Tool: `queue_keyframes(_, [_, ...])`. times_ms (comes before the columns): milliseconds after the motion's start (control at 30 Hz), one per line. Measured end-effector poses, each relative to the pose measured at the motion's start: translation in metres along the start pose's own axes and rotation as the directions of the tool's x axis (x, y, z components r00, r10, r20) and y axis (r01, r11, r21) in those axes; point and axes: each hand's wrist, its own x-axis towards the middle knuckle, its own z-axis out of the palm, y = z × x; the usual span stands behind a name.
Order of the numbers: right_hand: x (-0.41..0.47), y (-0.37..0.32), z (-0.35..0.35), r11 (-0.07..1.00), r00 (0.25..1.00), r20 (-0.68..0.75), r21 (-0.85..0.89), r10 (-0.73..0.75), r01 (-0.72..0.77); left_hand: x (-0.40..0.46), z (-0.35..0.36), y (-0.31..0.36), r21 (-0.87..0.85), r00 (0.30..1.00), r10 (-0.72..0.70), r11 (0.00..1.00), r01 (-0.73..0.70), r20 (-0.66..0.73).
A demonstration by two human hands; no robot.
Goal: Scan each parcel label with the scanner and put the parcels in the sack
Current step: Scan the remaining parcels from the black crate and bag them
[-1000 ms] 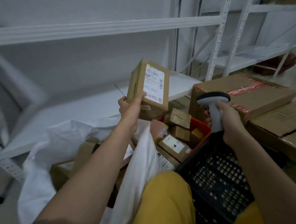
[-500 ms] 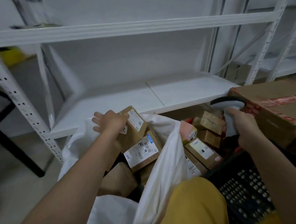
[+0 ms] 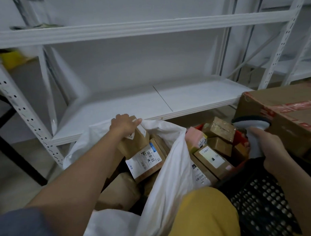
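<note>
My left hand (image 3: 123, 124) grips a small cardboard parcel (image 3: 135, 143) from above, inside the mouth of the open white sack (image 3: 169, 164). The parcel rests against other labelled boxes in the sack, among them one with a white and blue label (image 3: 146, 159). My right hand (image 3: 266, 139) holds the grey handheld scanner (image 3: 253, 126) upright, its head pointing left. Under the scanner, a red crate (image 3: 238, 136) holds several more cardboard parcels (image 3: 209, 156) and a pink one (image 3: 195, 137).
A white metal shelving unit (image 3: 151, 100) stands directly behind the sack. A large taped cardboard box (image 3: 283, 111) sits at the right. A black perforated crate (image 3: 261, 201) lies at the lower right, beside my yellow-clad knee (image 3: 204, 216). Bare floor shows at the left.
My left hand carried the parcel down from in front of the scanner into the sack and now presses it among the boxes there. The scanner hand stayed nearly still.
</note>
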Motion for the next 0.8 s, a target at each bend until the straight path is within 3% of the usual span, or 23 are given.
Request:
queue_keyframes(67, [0.003,0.009,-0.004,1.000,1.000,0.000,0.001,-0.005,0.005,0.004,-0.004,-0.001,-0.157,0.999,0.000,0.988,0.008,0.050])
queue_keyframes(133, [0.008,0.016,-0.007,1.000,1.000,-0.006,0.003,0.010,-0.010,0.005,0.003,-0.006,-0.226,0.995,0.024,0.973,-0.044,-0.093])
queue_keyframes(200, [0.015,0.021,-0.010,1.000,1.000,-0.001,0.009,0.028,-0.028,0.004,0.018,-0.009,-0.091,0.984,0.048,0.994,-0.064,-0.174])
queue_keyframes(333, [0.025,0.023,-0.014,1.000,1.000,-0.019,0.013,0.015,-0.014,0.000,0.041,0.005,0.169,0.975,0.090,0.984,-0.056,-0.202])
queue_keyframes(467, [0.035,0.025,-0.015,0.999,1.000,-0.006,0.040,0.027,-0.027,-0.004,0.056,0.034,0.208,0.927,0.233,0.962,-0.176,-0.293])
queue_keyframes(600, [0.042,0.024,-0.017,0.998,1.000,-0.026,0.062,-0.005,0.007,-0.017,0.059,0.094,-0.051,0.872,0.303,0.936,-0.348,-0.385])
queue_keyframes(733, [0.051,0.021,-0.031,0.999,1.000,0.025,0.051,-0.013,0.011,-0.037,0.078,0.170,-0.209,0.789,0.419,0.809,-0.549,-0.449])
queue_keyframes(800, [0.061,0.018,-0.039,0.999,1.000,0.010,0.039,-0.022,0.022,-0.044,0.100,0.209,-0.304,0.788,0.471,0.742,-0.597,-0.396])
